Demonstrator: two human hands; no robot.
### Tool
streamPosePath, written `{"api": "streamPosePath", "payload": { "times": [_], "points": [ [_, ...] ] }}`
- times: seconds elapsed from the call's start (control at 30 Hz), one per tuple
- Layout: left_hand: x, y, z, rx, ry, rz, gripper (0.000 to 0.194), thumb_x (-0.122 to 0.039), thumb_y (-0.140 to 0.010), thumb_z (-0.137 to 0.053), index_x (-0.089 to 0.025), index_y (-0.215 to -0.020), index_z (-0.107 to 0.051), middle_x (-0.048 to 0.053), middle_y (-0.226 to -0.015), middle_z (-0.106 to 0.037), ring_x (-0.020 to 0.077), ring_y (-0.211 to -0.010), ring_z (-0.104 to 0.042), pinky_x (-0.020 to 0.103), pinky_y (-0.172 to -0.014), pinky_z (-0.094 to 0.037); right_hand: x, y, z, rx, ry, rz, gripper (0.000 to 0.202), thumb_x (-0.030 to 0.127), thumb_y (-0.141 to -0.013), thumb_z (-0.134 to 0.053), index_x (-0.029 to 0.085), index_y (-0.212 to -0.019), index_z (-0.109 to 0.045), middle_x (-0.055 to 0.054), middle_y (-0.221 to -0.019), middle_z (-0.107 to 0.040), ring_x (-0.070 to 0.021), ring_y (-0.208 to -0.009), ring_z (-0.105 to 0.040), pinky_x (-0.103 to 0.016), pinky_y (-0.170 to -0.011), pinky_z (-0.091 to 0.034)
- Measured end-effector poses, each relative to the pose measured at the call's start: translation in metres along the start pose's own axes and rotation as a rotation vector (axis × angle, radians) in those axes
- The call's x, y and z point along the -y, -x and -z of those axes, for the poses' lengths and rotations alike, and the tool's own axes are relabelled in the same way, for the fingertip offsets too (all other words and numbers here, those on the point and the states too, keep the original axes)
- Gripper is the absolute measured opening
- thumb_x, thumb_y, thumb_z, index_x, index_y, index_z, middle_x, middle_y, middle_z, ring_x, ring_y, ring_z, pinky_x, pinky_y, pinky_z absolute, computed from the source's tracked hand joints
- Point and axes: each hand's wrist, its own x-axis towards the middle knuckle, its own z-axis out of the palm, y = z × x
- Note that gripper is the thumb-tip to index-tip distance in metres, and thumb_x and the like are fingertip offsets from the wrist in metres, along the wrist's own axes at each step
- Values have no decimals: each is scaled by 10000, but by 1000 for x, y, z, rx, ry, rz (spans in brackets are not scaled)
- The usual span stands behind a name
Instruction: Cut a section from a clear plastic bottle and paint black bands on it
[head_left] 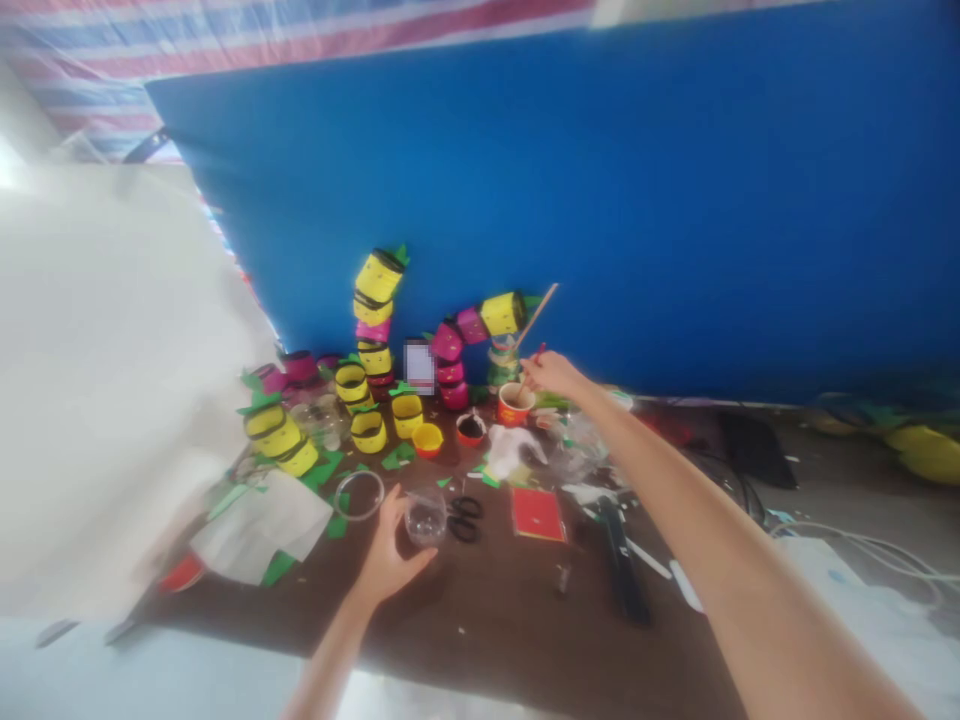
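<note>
My left hand (391, 550) is curled round a small clear plastic cup (426, 520), holding it above the table. Black-handled scissors (465, 520) lie just right of that cup. My right hand (556, 374) reaches far forward and pinches a thin paintbrush (540, 352) with a dark reddish handle. Its lower end goes down into a red and white paper cup (516, 405); the tip is hidden inside. Behind this cup stands a greenish jar (504, 366) with a long wooden stick (537, 316) rising from it. A small red cup (471, 429) with dark contents sits to the left.
Stacked yellow and magenta cups (375, 290) stand against a blue panel (600, 200). Yellow cups (369, 432) and green scraps (397, 456) spread over the left side. A red square packet (538, 514), a black elongated tool (624, 562) and crumpled white tissue (513, 452) lie between my arms.
</note>
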Motion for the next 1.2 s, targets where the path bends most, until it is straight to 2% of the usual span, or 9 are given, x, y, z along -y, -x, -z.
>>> {"api": "streamPosePath", "payload": {
  "times": [0.1, 0.2, 0.3, 0.43, 0.67, 0.83, 0.93, 1.2],
  "points": [
    [-2, 0, 0, 8, 42, 18, 802, -220, -667, -734, -215, -1367, -343, 141, -1250, -511, 309, -1239, -490, 526, -1061, -352, -2, 4, 1, -39, 40, 28, 284, 382, -907, -529, 148, -1046, -608, -54, -1005, -650, -148, -840, -633, -338, -750, -535],
    [-1, -1, -1, 16, 89, 32, 867, -198, -659, -732, -227, -1400, -282, 128, -1222, -531, 295, -1210, -519, 514, -1053, -370, 1, 9, 6, -86, 88, 73, 318, 391, -920, -482, 147, -823, -662, -65, -788, -692, -150, -716, -653, -275, -685, -508],
    [0, -2, -2, 10, 109, 30, 860, -196, -653, -736, -225, -1392, -299, 124, -1205, -541, 296, -1203, -525, 511, -1053, -372, 7, 16, 17, -165, 141, 131, 396, 393, -921, -430, 167, -709, -676, -83, -715, -704, -187, -741, -668, -253, -686, -475],
    [1, -2, -2, 0, 119, 35, 840, -202, -655, -736, -225, -1382, -317, 120, -1190, -548, 296, -1197, -531, 512, -1051, -373, 12, 24, 30, -215, 202, 214, 334, 357, -896, -452, 178, -772, -705, -67, -827, -728, -200, -867, -655, -244, -774, -450],
    [0, -2, -2, 18, 113, 55, 898, -200, -665, -722, -251, -1416, -231, 109, -1217, -540, 285, -1206, -528, 517, -1065, -357, 3, 30, 34, -169, 245, 266, 242, 264, -830, -509, 181, -890, -728, -56, -922, -740, -184, -849, -658, -224, -736, -456],
    [0, -2, -1, 23, 110, 58, 805, -197, -665, -721, -214, -1370, -335, 122, -1205, -547, 285, -1210, -524, 498, -1071, -355, 1, 32, 32, -148, 261, 302, 214, 214, -784, -531, 186, -858, -730, -45, -924, -739, -189, -885, -647, -225, -753, -457],
    [0, -2, 0, 21, 105, 52, 798, -201, -663, -727, -218, -1365, -347, 124, -1221, -541, 287, -1212, -523, 500, -1065, -363, 1, 35, 31, -134, 265, 300, 208, 190, -761, -537, 183, -840, -728, -53, -931, -735, -191, -868, -644, -229, -736, -458],
    [3, 0, -1, 46, 115, 78, 903, -234, -681, -717, -285, -1425, -208, 97, -1278, -510, 273, -1235, -513, 502, -1087, -359, 2, 43, 32, -74, 211, 272, 198, 204, -732, -562, 194, -843, -726, -53, -928, -732, -186, -811, -648, -224, -667, -448]
  ]
}}
